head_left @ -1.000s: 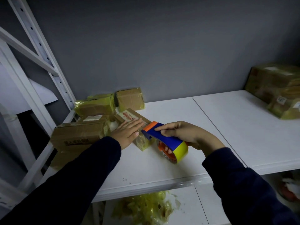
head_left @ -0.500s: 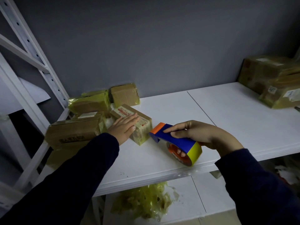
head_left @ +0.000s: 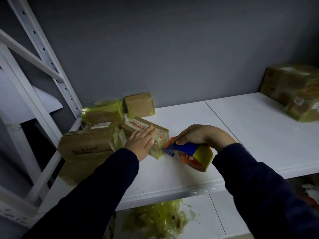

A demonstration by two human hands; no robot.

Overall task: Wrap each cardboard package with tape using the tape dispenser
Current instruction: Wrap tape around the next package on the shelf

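Head view: two dark-sleeved arms reach from the bottom of the frame over a white shelf (head_left: pixel 241 135) set against a grey wall (head_left: pixel 172 49).
Left hand (head_left: pixel 140 144): centre-left of the frame; grip flat, fingers straight and close together, palm pressed down on top of a small cardboard package (head_left: pixel 162 133).
Small cardboard package: just left of centre on the shelf, printed label on its top, glossy tape over its near end, one corner pointing toward the camera.
Right hand (head_left: pixel 195 135): centre of the frame; grip curled over the tape dispenser (head_left: pixel 183 148), fingertips showing through the hub below.
Tape dispenser: blue body with orange nose, held low over the shelf, nose at the package's near right corner; whether it touches cannot be told.
Tape roll (head_left: pixel 203 153): yellowish, mounted at the dispenser's rear, toward the wrist.
Left cluster: a large carton (head_left: pixel 86 140) just beside the small package; behind it a yellow-wrapped parcel (head_left: pixel 103 114) and a taped square box (head_left: pixel 139 106) by the wall.
Far right: stacked taped cartons (head_left: pixel 293 87) at the frame's right edge, well apart from the hands.
Lower shelf: a heap of crumpled yellow tape scraps (head_left: pixel 155 219), bottom centre.
Upper left: white perforated shelving uprights (head_left: pixel 43 49).
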